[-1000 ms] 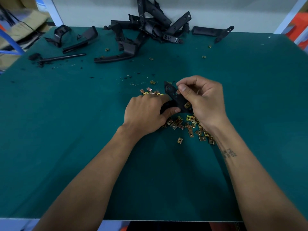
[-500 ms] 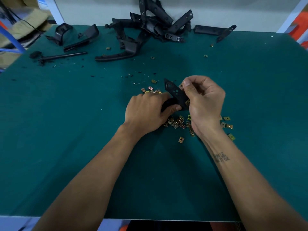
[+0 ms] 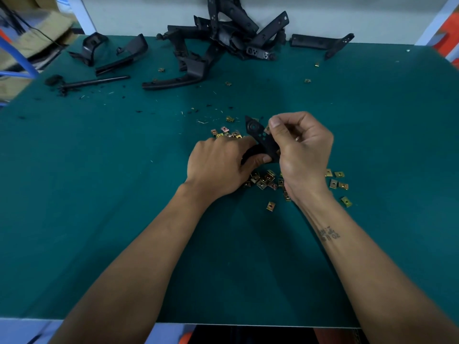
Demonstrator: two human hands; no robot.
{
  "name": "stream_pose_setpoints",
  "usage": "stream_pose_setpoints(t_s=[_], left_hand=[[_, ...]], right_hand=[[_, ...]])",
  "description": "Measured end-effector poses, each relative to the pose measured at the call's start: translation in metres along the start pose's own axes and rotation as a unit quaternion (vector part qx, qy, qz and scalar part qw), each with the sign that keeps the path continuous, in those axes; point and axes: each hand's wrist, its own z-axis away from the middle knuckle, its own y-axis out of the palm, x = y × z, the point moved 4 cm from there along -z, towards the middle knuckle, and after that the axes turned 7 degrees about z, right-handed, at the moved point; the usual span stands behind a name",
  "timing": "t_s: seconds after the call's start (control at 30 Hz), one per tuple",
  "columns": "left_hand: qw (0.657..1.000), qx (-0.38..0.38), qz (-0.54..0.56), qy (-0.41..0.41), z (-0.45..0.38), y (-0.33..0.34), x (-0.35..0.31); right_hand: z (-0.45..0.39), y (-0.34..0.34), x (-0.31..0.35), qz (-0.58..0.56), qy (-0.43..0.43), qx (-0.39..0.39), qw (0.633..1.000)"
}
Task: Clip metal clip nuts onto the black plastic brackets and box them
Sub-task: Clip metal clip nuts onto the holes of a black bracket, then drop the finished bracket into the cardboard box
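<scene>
**Clip nut at bracket edge — seating in progress**

Green desk [image 3: 99, 219], large, carrying all parts. Heap of black brackets [image 3: 223, 33] against far edge, middle; roughly eight to ten, too tangled for an exact count. Two more separate black pieces [image 3: 111, 53] toward far left corner, one long piece [image 3: 320, 43] toward far right corner, thin black rod [image 3: 94, 81] near left edge.

Left hand [image 3: 218, 167], grip clenched round lower end of working bracket [image 3: 260, 137], held tilted just above desk centre. Right hand [image 3: 300, 150], thumb and forefinger pinching one clip nut [image 3: 267, 129] against bracket's right edge.

Change over last second: right hand shifted up the bracket from its lower part to the upper holes; several nuts at its right, formerly covered by the wrist, now exposed. Judgement: nut brought to its seat, push-on not yet finished; boxing not begun, no box in view.

Loose clip nuts [image 3: 265, 181] under and around hands: about twenty-five visible, partly hidden. Strays [image 3: 308, 80] toward far edge: about five.
</scene>
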Motion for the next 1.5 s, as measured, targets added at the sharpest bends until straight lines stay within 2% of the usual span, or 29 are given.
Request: stream_pose_setpoints(t_s=[0.33, 0.57, 0.83, 1.03, 1.17, 1.23, 1.33, 1.5], left_hand=[[1.0, -0.003, -0.01, -0.017, 0.0, -0.002, 0.0], [1.0, -0.011, -0.013, -0.019, 0.001, -0.005, 0.001], [0.998, -0.024, 0.002, -0.05, -0.001, -0.003, 0.006], [0.999, -0.013, 0.013, -0.037, 0.0, -0.005, 0.002], [0.998, -0.004, -0.069, -0.004, -0.002, -0.016, -0.006], [0.994, 0.004, -0.108, 0.017, -0.009, -0.023, -0.019], [0.993, 0.008, -0.115, 0.034, -0.022, -0.027, -0.042], [0.995, 0.014, -0.046, 0.084, -0.067, -0.01, -0.111]], right_hand=[[0.008, 0.004, 0.003, -0.011, 0.027, 0.01, 1.0], [0.014, 0.008, 0.011, -0.007, -0.035, 0.06, 0.998], [0.003, 0.002, 0.007, 0.023, 0.008, 0.073, 0.997], [0.003, 0.0, 0.009, 0.136, -0.087, 0.128, 0.979], [0.004, -0.009, 0.021, 0.263, -0.217, 0.134, 0.93], [0.005, -0.022, 0.025, 0.296, -0.231, 0.131, 0.917], [0.007, -0.046, 0.025, 0.306, -0.225, 0.104, 0.919], [0.006, -0.112, 0.034, 0.303, -0.218, -0.021, 0.928]])
